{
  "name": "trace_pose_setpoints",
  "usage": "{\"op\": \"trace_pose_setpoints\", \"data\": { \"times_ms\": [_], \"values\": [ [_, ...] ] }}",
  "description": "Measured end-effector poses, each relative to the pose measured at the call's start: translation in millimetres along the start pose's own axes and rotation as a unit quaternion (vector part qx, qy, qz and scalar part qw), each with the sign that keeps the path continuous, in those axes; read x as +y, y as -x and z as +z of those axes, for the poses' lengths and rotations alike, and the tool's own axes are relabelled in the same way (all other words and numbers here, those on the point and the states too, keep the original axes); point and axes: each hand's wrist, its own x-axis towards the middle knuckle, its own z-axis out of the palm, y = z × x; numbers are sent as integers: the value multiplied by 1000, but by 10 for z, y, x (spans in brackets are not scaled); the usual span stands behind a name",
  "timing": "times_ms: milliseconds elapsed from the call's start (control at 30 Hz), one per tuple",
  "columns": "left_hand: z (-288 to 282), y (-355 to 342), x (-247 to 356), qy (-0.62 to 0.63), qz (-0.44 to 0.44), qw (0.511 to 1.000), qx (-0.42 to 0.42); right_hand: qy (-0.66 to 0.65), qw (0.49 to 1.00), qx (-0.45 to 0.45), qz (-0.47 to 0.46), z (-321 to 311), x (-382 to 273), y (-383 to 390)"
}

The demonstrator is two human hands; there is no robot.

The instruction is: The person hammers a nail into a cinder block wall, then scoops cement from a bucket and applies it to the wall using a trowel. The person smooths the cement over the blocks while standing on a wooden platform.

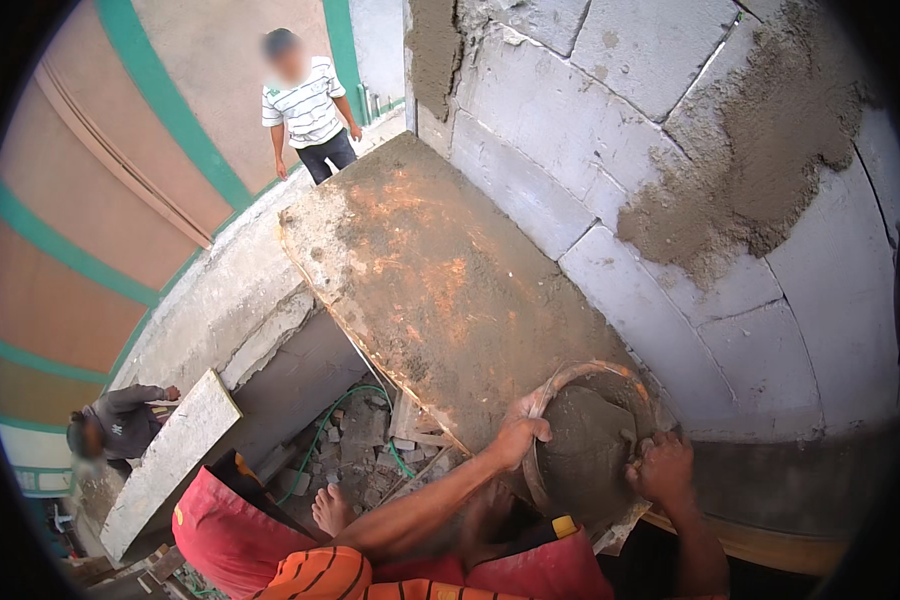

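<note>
I see a matt, gritty coating on the rim of the round, mortar-caked bucket [570, 373], and dense, dull grey mortar [585, 430] inside it. On my feed, the broad, flat grey-brown board [450, 270] looks rough, smeared with cement over orange-tinged patches. The pale grey block wall [530, 130] appears matt and fairly smooth beneath a coarse, lumpy grey-brown mortar patch [760, 160].

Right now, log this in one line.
left hand, right hand: on bucket; inside: grey mortar; board: smeared; block wall: partly mortared
</note>
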Motion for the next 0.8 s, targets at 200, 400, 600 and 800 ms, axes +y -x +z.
{"op": "trace_pose_setpoints", "data": {
  "times_ms": [200, 400, 600, 800],
  "values": [
    [-59, 169, 719, -34, -13, 998, 52, -40, 998, 4, 45, -451, -152, -17],
    [-62, 140, 1268, -160, 52, 983, 77, -51, 992, 116, 21, -455, -142, -103],
    [18, 136, 1436, -136, 119, 982, 51, -50, 979, 195, -30, -338, -24, -240],
    [81, 26, 1271, -221, 145, 964, 39, -88, 980, 153, -90, 119, -398, -566]
  ]
}}
